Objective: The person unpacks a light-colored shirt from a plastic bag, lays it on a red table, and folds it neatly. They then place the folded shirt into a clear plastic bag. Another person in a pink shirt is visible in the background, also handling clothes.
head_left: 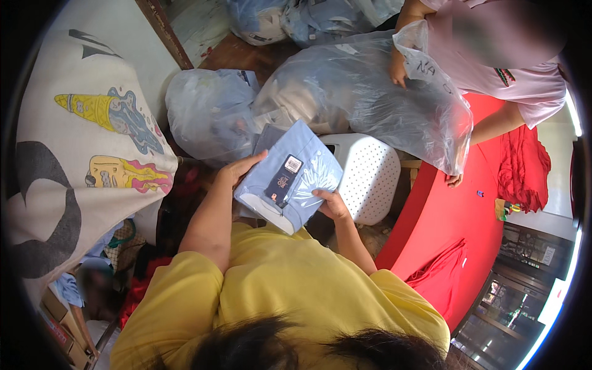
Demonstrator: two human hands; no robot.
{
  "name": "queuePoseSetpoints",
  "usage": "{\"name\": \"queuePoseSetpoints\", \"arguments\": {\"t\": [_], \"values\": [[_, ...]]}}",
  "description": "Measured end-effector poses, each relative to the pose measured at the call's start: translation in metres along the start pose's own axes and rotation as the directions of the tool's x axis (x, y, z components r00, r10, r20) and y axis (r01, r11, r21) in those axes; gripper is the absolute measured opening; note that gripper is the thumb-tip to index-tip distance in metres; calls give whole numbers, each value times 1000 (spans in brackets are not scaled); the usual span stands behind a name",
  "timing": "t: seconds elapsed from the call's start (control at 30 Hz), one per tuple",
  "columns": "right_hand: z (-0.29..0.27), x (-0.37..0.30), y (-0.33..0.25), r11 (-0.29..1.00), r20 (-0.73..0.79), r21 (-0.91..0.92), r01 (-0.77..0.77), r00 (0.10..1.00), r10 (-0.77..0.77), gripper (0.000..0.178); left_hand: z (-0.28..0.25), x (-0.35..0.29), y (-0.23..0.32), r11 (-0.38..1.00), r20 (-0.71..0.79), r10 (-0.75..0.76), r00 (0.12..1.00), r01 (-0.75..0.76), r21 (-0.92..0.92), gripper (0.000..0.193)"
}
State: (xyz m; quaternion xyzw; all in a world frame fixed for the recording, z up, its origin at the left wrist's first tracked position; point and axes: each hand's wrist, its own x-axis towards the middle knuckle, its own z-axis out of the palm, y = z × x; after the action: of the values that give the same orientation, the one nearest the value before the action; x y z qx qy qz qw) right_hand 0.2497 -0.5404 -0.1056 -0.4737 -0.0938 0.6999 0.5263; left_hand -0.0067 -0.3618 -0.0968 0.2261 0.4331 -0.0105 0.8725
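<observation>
Between my two hands is a folded light-blue shirt [308, 157] in a clear plastic sleeve, held tilted in front of my chest. A dark label [282, 185] with a white sticker lies on its face. My left hand [242, 168] grips the left edge, its fingers mostly hidden behind the pack. My right hand [333, 203] holds the lower right edge, thumb on top. Just behind the shirt, a large clear plastic bag [370, 80] with packed garments lies on its side.
A white perforated plastic chair [370, 176] stands to the right of the shirt. Another filled bag [206, 114] sits at left. At upper right a person [493, 80] touches the large bag, beside a red-covered table [425, 240]. A printed cloth [92, 148] hangs at left.
</observation>
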Motion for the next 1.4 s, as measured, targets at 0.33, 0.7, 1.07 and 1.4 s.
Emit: {"name": "queuePoseSetpoints", "arguments": {"t": [0.33, 0.7, 1.07, 1.4], "values": [[12, -30, -39, 908, -173, -420, -3, 982, -77, 70, 44, 65, -37, 949, -210, 314, 926, -301, 91, 91], [21, 39, -54, 912, -35, -409, 36, 998, -55, 68, 12, 76, 10, 988, -212, 155, 965, -156, 11, 95], [15, 144, -117, 923, -72, -356, -146, 989, 129, 48, -35, 63, 89, 985, -231, 22, 973, -61, -160, 87], [-2, 215, -165, 911, -113, -390, -133, 989, 96, 57, -284, 204, 175, 511, -568, 822, 36, 390, 766, 53]]}}
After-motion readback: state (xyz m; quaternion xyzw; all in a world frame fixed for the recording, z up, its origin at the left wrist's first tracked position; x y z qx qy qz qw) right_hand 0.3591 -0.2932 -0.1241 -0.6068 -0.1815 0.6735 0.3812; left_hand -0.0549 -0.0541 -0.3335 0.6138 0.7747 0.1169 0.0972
